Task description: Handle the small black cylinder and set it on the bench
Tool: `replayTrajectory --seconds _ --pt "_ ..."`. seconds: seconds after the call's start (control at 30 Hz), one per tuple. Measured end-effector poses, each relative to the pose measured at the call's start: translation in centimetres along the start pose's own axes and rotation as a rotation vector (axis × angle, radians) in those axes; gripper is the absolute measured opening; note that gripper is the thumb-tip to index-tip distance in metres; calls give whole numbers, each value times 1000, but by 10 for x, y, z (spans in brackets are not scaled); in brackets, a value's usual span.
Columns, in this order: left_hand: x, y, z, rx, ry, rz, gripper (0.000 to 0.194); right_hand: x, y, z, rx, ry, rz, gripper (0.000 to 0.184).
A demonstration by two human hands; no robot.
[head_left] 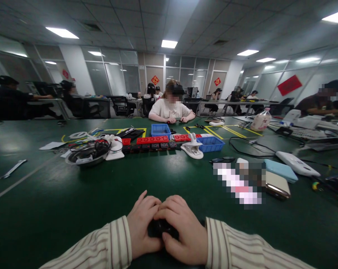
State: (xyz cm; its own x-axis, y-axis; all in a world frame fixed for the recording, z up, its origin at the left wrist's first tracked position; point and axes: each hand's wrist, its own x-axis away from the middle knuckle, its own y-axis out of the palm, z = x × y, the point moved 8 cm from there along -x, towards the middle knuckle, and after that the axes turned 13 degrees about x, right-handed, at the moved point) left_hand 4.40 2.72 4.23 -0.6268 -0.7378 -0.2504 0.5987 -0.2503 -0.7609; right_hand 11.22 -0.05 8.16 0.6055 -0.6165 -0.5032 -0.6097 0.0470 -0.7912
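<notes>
Close to me, low in the middle of the head view, both hands wrap round a rounded, glossy black object. My left hand curves along its left side, with the index finger raised. From the right, my right hand covers its top and side, and its fingertips meet the left hand's fingers. Most of the object is hidden under the hands, so its kind cannot be made out. It is at or just above the green table.
Farther out stand a metal bowl of cables, a white clip, red power sockets and blue bins. A gold-edged box and a white device lie right; a wrench lies left. A person sits opposite.
</notes>
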Motion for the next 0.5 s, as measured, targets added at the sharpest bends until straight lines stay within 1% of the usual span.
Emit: replayTrajectory --seconds 0.07,0.13,0.17,0.23,0.3,0.33,0.37,0.43,0.5 --pt "0 0 -1 -13 1 23 50 0 -2 0 -17 2 18 28" --pt "1 0 -3 -17 -4 37 63 1 -3 7 9 80 47 29" --pt "1 1 -5 -13 -8 35 64 2 -2 11 33 125 53 30" --pt "2 2 -7 -8 -8 24 56 3 1 16 76 185 45 27" --pt "2 3 -8 -10 -8 6 41 2 4 14 78 155 14 17" --pt "2 3 -8 -10 -8 -6 35 1 5 10 61 112 -1 16" --pt "2 4 -8 -9 -8 -17 33 1 6 6 38 61 -13 20" --pt "2 4 -8 -6 -13 -27 37 0 4 0 -10 -20 -11 30" --pt "2 4 -7 -4 -10 -16 49 1 0 0 -37 -18 26 33"
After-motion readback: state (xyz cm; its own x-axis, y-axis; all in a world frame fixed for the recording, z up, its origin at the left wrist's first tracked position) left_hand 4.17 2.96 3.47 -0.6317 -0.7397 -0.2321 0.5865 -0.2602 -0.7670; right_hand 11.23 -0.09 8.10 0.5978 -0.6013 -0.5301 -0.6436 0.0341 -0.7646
